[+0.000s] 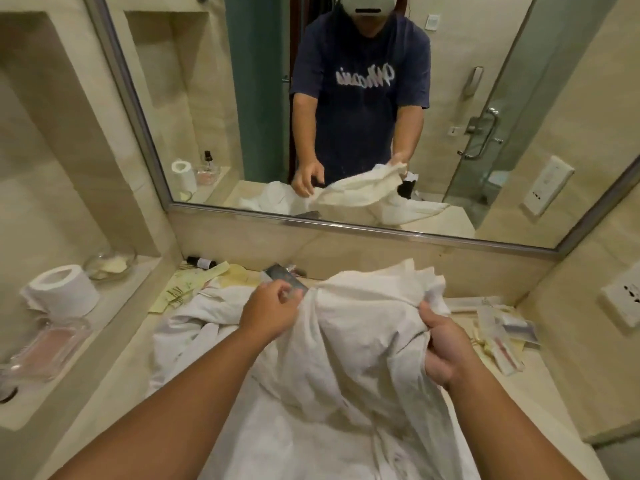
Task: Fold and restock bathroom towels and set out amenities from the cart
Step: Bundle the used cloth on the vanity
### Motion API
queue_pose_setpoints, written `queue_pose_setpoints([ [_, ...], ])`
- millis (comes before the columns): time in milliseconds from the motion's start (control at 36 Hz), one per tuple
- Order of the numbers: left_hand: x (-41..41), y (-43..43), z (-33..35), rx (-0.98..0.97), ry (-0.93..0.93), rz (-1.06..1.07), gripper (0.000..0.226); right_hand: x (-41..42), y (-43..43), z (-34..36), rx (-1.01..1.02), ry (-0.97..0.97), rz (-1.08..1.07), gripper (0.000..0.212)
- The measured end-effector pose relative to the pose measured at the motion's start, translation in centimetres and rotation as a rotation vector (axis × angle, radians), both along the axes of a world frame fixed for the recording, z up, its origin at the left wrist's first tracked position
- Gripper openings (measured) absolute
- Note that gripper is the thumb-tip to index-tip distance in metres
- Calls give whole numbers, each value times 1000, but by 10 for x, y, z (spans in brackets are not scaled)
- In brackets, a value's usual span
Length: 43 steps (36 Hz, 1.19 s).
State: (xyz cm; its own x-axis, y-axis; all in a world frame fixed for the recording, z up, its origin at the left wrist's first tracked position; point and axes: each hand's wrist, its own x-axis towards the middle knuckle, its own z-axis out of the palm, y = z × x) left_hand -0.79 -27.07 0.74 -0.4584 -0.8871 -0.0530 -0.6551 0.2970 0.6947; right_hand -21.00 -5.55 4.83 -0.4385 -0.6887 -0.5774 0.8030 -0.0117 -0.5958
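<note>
A white towel [346,358] lies heaped and creased across the middle of the beige surface [138,362], spilling toward 6 o'clock. The right grip [441,344], at 3 o'clock of the heap, is clenched round a bunched handful of the towel's edge and lifts it into a ridge. The left grip [273,311], at 11 o'clock of the heap, has its fingers curled at the ridge's near fold; whether it pinches cloth I cannot tell.

Just past the left grip, at 12 o'clock, a dark packet [285,278] lies against the back wall. At 10 o'clock, pale yellow packets [194,287] lie partly under the towel, and a small dark bottle [201,262] lies on its side behind them. At 3 o'clock, beyond the right grip, clear sachets [502,337] are scattered on the surface, apart from the towel.

On the ledge [114,306] at 9 o'clock stands a toilet roll [64,289], with a glass dish [110,263] behind it and a clear tray [45,348] in front. A mirror [346,227] at 12 o'clock reflects the person and the lifted towel. A socket [623,299] sits on the wall at 3 o'clock.
</note>
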Motion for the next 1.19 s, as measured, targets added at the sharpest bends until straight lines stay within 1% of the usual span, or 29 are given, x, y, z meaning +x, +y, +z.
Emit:
queue_pose_setpoints([
  [56, 21, -23, -19, -153, -297, 36, 56, 0, -11, -3, -7, 50, -51, 41],
  [83, 32, -35, -26, -198, -404, 48, 68, 0, -18, -8, -11, 60, -68, 38],
  [111, 41, -47, -32, -224, -484, 48, 77, -1, -23, -12, -16, 61, -85, 37],
  [167, 55, -66, -42, -214, -607, 1, 83, -3, -31, -19, -12, 50, -126, 45],
  [222, 63, -83, -52, -186, -685, -57, 83, -4, -35, -21, 12, 42, -151, 64],
  [250, 66, -89, -55, -161, -710, -75, 84, -6, -37, -22, 25, 39, -160, 71],
  [333, 73, -105, -67, -80, -725, -114, 87, -8, -40, -26, 17, 14, -161, 77],
  [417, 74, -121, -74, -28, -638, -96, 98, -7, -38, -26, -10, 27, -120, 74],
  [472, 70, -132, -76, -9, -621, -101, 106, -7, -38, -29, 1, 41, -104, 77],
  [500, 67, -136, -76, 8, -627, -99, 107, -8, -38, -30, 30, 40, -120, 74],
  [556, 62, -143, -77, 53, -651, -98, 102, -10, -37, -32, 54, 23, -136, 66],
  [583, 60, -145, -78, 65, -667, -104, 96, -10, -36, -33, 59, 5, -132, 65],
  [694, 54, -147, -76, 11, -694, -142, 56, -6, -36, -28, 40, -8, -111, 64],
  [722, 54, -147, -75, -3, -719, -166, 51, -6, -36, -28, 41, -9, -112, 63],
  [833, 66, -148, -84, -6, -866, -277, 49, -2, -36, -24, 9, -34, -102, 59],
  [889, 72, -147, -87, -12, -921, -276, 45, -2, -35, -23, 10, -42, -100, 58],
  [944, 76, -144, -84, -49, -909, -189, 32, -3, -33, -22, 5, -45, -109, 59],
  [1028, 75, -137, -74, -229, -828, -46, 25, -3, -28, -18, 18, -22, -101, 61],
  [1083, 72, -134, -63, -419, -683, -5, 28, -5, -25, -16, 31, -20, -105, 59],
  [1139, 66, -129, -47, -542, -456, 12, 30, -7, -22, -16, 50, -23, -126, 58],
  [1194, 55, -117, -16, -488, -202, 67, 38, -8, -21, -17, 59, -14, -138, 58],
])
